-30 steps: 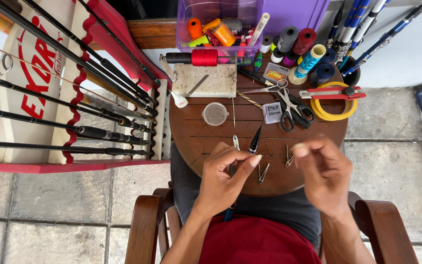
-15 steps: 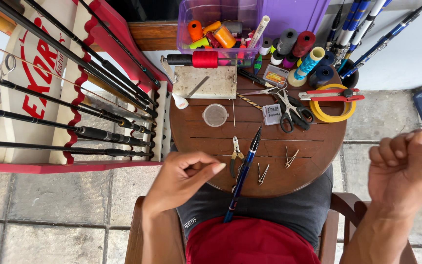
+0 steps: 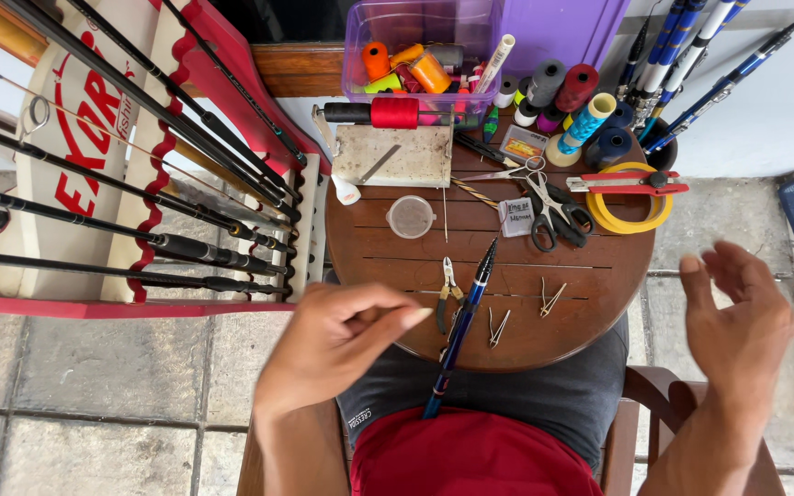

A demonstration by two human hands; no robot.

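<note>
I sit at a small round wooden table. A thin blue rod piece lies slanted from the table's middle down onto my lap. My left hand hovers at the table's near-left edge, thumb and fingers pinched together; nothing shows between them. Just right of it lie small pliers and a bent wire guide. A second wire guide lies further right. My right hand is raised off the table's right side, fingers spread, holding nothing.
Scissors, a yellow tape ring and a red-handled cutter lie at the back right. A purple box of thread spools, a white board and a clear lid stand behind. A red rack of black rods fills the left.
Both hands left the rod piece at the table's near edge and drew apart. My right hand swung out to the right as a fist and has now spread its fingers.
</note>
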